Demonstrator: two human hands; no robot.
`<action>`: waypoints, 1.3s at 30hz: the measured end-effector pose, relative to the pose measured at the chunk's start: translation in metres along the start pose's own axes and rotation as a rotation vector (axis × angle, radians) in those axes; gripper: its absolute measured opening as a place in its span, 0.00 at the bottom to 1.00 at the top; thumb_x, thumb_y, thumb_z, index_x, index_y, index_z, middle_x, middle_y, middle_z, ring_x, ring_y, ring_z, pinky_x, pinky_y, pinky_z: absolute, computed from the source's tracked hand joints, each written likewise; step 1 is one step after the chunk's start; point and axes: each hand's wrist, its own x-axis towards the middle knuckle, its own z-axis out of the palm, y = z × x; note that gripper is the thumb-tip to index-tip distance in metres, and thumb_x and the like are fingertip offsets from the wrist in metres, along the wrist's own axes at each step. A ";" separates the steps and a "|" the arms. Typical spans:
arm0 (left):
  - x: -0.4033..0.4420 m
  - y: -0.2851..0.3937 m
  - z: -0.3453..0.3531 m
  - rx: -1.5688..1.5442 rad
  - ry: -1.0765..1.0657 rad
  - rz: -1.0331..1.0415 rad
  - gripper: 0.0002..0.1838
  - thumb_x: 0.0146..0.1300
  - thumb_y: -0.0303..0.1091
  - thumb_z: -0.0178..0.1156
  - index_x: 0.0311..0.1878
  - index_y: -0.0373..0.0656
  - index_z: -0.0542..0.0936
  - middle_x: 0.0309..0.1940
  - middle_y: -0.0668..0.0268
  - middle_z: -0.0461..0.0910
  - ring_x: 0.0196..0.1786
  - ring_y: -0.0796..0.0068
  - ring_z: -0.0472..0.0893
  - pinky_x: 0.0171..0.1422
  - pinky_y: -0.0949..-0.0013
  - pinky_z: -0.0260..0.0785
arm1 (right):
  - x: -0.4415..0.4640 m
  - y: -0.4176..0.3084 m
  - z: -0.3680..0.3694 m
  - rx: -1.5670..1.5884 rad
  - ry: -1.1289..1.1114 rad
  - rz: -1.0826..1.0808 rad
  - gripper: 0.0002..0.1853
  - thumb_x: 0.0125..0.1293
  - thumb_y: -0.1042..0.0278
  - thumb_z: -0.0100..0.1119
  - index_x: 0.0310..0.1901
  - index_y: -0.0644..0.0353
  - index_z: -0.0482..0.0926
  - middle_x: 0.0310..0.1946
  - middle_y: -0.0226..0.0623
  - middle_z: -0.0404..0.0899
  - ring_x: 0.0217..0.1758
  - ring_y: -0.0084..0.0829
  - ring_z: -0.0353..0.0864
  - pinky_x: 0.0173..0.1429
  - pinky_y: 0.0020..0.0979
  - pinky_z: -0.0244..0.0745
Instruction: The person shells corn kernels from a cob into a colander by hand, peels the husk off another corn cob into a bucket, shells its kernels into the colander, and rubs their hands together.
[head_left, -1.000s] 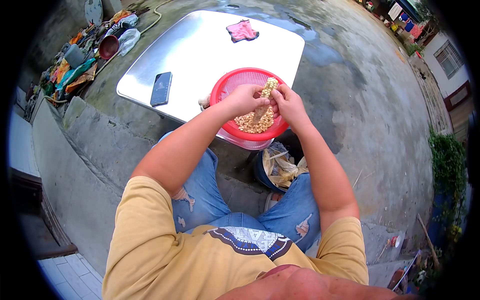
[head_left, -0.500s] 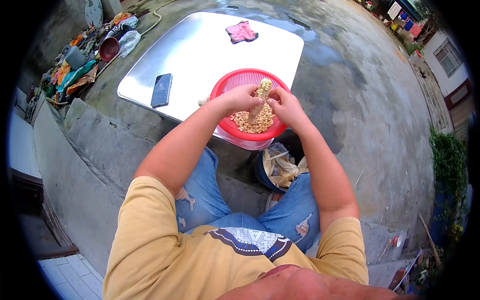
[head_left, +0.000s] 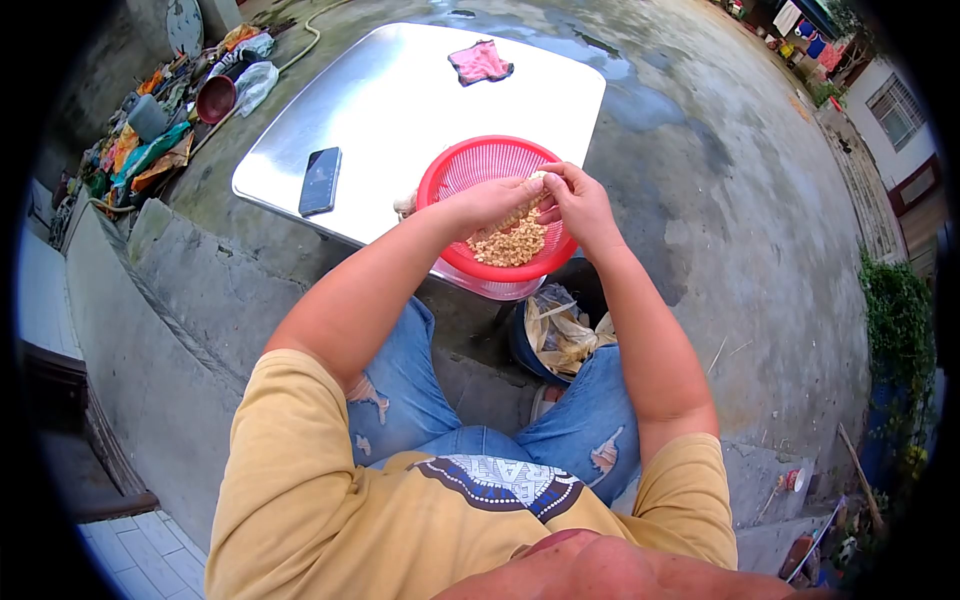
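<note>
Over a red plastic basket point(head_left: 500, 142), my left hand point(head_left: 498, 201) is closed around a corn cob point(head_left: 538, 176), and most of the cob is hidden by the fingers. My right hand point(head_left: 580, 208) meets it from the other side, thumb and fingers pressed at the cob's upper end. Loose corn kernels point(head_left: 508, 245) lie heaped in the bottom of the basket, just below both hands. The basket stands at the near corner of a shiny metal table point(head_left: 400, 100).
A phone point(head_left: 320, 181) lies on the table's left side and a pink cloth point(head_left: 480, 63) at its far edge. Below the near corner, a dark bucket point(head_left: 520, 352) holds corn husks point(head_left: 560, 340). Piled clutter point(head_left: 150, 150) lines the wall at far left.
The cob stood upright with its bare top showing; now it is tilted and mostly covered by my hands. My left hand has turned over it, and my right hand has moved up to its end.
</note>
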 end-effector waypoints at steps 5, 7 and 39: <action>-0.006 0.005 0.005 0.004 0.036 0.037 0.30 0.81 0.62 0.45 0.65 0.46 0.77 0.43 0.69 0.78 0.39 0.81 0.76 0.37 0.75 0.70 | -0.003 -0.005 -0.001 0.091 -0.004 0.042 0.15 0.78 0.68 0.53 0.57 0.70 0.80 0.39 0.39 0.83 0.37 0.26 0.85 0.40 0.30 0.89; 0.000 -0.003 0.002 0.022 0.039 0.050 0.29 0.82 0.60 0.45 0.66 0.46 0.76 0.44 0.69 0.78 0.41 0.81 0.76 0.38 0.74 0.70 | -0.004 -0.006 -0.001 0.089 -0.004 0.039 0.15 0.79 0.68 0.53 0.57 0.69 0.80 0.40 0.38 0.83 0.37 0.26 0.85 0.40 0.29 0.89; 0.007 -0.011 0.000 0.034 0.036 0.001 0.28 0.82 0.56 0.43 0.67 0.42 0.74 0.53 0.62 0.80 0.51 0.73 0.81 0.52 0.66 0.75 | -0.006 -0.005 -0.002 0.086 -0.024 0.060 0.18 0.81 0.68 0.48 0.61 0.69 0.81 0.36 0.37 0.82 0.36 0.26 0.85 0.43 0.31 0.89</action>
